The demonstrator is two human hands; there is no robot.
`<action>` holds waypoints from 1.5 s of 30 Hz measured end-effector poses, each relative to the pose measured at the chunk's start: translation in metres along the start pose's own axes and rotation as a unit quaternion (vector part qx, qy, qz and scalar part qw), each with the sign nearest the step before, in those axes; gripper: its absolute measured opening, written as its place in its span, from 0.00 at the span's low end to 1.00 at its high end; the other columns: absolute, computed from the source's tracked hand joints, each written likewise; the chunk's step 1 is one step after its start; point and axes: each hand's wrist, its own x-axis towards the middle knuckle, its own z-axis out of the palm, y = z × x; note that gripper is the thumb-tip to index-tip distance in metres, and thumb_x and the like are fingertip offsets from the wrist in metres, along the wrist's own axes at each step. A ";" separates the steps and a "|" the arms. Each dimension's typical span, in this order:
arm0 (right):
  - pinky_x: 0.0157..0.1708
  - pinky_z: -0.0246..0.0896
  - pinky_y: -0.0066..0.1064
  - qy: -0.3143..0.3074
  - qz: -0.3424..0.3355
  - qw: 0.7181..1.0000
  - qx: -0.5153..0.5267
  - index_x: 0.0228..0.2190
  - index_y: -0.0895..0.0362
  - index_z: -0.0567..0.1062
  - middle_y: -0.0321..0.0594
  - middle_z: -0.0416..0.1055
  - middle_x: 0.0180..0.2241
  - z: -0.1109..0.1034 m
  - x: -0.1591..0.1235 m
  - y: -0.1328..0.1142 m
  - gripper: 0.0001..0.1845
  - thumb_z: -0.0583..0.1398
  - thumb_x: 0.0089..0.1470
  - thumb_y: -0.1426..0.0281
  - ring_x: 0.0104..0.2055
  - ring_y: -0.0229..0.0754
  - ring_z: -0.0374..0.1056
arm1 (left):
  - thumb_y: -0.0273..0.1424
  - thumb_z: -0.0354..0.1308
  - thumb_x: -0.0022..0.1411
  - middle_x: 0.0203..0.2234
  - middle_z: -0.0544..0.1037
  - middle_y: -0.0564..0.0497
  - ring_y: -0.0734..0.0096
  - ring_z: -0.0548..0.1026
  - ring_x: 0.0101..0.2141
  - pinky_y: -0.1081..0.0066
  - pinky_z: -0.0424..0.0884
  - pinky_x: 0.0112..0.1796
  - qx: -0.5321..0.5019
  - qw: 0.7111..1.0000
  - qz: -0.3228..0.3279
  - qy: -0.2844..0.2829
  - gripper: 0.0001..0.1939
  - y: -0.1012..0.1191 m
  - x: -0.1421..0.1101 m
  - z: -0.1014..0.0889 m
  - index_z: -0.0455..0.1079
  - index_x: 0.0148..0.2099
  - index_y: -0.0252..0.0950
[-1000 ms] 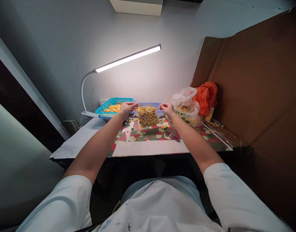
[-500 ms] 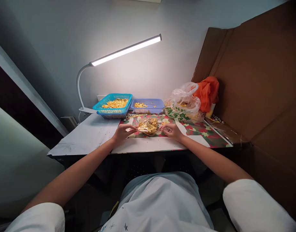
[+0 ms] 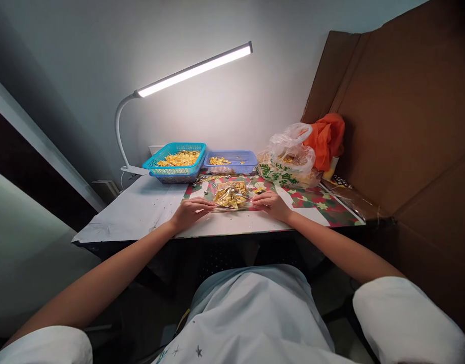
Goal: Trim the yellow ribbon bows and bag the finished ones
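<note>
A clear plastic bag (image 3: 232, 196) filled with small golden pieces lies on the patterned table cover, between my two hands. My left hand (image 3: 190, 211) pinches the near left edge of the bag between thumb and fingers. On the opposite side, my right hand (image 3: 271, 203) has its fingers closed on the bag's right edge. The plastic looks stretched between them, with its near edge toward me. What exactly the golden pieces are is too small to make out.
A turquoise basket (image 3: 149, 165) and a lilac basket (image 3: 234, 169) with golden pieces stand at the back. To the right are a white plastic bag (image 3: 289, 162), an orange cloth (image 3: 327, 139) and a tall cardboard sheet (image 3: 399, 111). A lamp (image 3: 194, 70) reaches over the table (image 3: 122, 212).
Both hands have come down and toward me with the bag, from held up before the baskets to the table. The bag has tipped from upright to lying down. The view has tilted lower.
</note>
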 end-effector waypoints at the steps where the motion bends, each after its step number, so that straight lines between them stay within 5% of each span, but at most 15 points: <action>1: 0.43 0.65 0.37 -0.004 0.014 1.000 0.017 0.34 0.52 0.82 0.43 0.81 0.38 -0.001 0.000 0.000 0.12 0.58 0.62 0.64 0.40 0.43 0.76 | 0.33 0.61 0.62 0.36 0.84 0.46 0.66 0.81 0.38 0.66 0.76 0.42 -0.003 1.000 -0.013 0.002 0.07 0.001 -0.001 -0.001 0.81 0.38 0.41; 10: 0.40 0.66 0.33 -0.013 0.200 0.972 0.121 0.30 0.53 0.83 0.43 0.78 0.35 0.000 0.005 -0.011 0.07 0.64 0.54 0.66 0.38 0.42 0.72 | 0.39 0.63 0.58 0.34 0.83 0.47 0.63 0.75 0.38 0.63 0.68 0.45 0.028 0.983 -0.181 0.022 0.08 0.011 -0.001 0.004 0.82 0.32 0.43; 14: 0.34 0.65 0.28 0.025 0.314 0.942 0.117 0.25 0.56 0.83 0.40 0.72 0.33 0.000 0.010 -0.019 0.04 0.68 0.48 0.68 0.34 0.37 0.68 | 0.46 0.62 0.56 0.31 0.78 0.47 0.67 0.74 0.31 0.70 0.69 0.33 0.006 0.954 -0.296 0.046 0.16 0.015 -0.003 0.008 0.81 0.29 0.39; 20: 0.23 0.64 0.23 0.010 0.499 0.806 0.317 0.21 0.60 0.79 0.38 0.74 0.24 -0.002 0.020 -0.024 0.10 0.70 0.46 0.66 0.23 0.32 0.67 | 0.47 0.68 0.48 0.25 0.80 0.48 0.73 0.75 0.21 0.76 0.66 0.21 -0.173 0.847 -0.502 0.032 0.20 0.026 0.006 0.008 0.79 0.33 0.34; 24: 0.34 0.72 0.25 0.011 0.504 0.770 0.392 0.25 0.60 0.81 0.41 0.78 0.29 -0.003 0.021 -0.027 0.09 0.72 0.42 0.67 0.29 0.35 0.74 | 0.38 0.74 0.43 0.29 0.83 0.45 0.67 0.81 0.27 0.73 0.75 0.29 -0.316 0.751 -0.576 0.070 0.20 0.036 0.017 0.003 0.78 0.37 0.32; 27: 0.36 0.72 0.24 0.014 0.499 0.748 0.438 0.25 0.60 0.82 0.42 0.80 0.33 -0.004 0.020 -0.027 0.12 0.75 0.36 0.69 0.32 0.35 0.75 | 0.33 0.74 0.45 0.28 0.83 0.43 0.65 0.81 0.28 0.72 0.77 0.30 -0.355 0.714 -0.598 0.076 0.17 0.039 0.021 0.001 0.77 0.37 0.31; 37: 0.41 0.74 0.25 0.059 0.562 0.694 0.447 0.22 0.62 0.79 0.40 0.78 0.26 0.000 0.025 -0.033 0.08 0.73 0.41 0.74 0.31 0.36 0.76 | 0.25 0.67 0.55 0.25 0.81 0.43 0.71 0.80 0.26 0.76 0.78 0.30 -0.368 0.704 -0.589 0.148 0.06 0.034 0.017 0.013 0.76 0.28 0.28; 45: 0.39 0.76 0.24 0.086 0.622 0.644 0.436 0.22 0.64 0.76 0.41 0.76 0.24 0.002 0.036 -0.041 0.09 0.66 0.45 0.87 0.27 0.35 0.75 | 0.18 0.66 0.52 0.23 0.80 0.42 0.69 0.81 0.26 0.74 0.80 0.34 -0.364 0.679 -0.613 0.177 0.04 0.034 0.022 0.013 0.75 0.27 0.26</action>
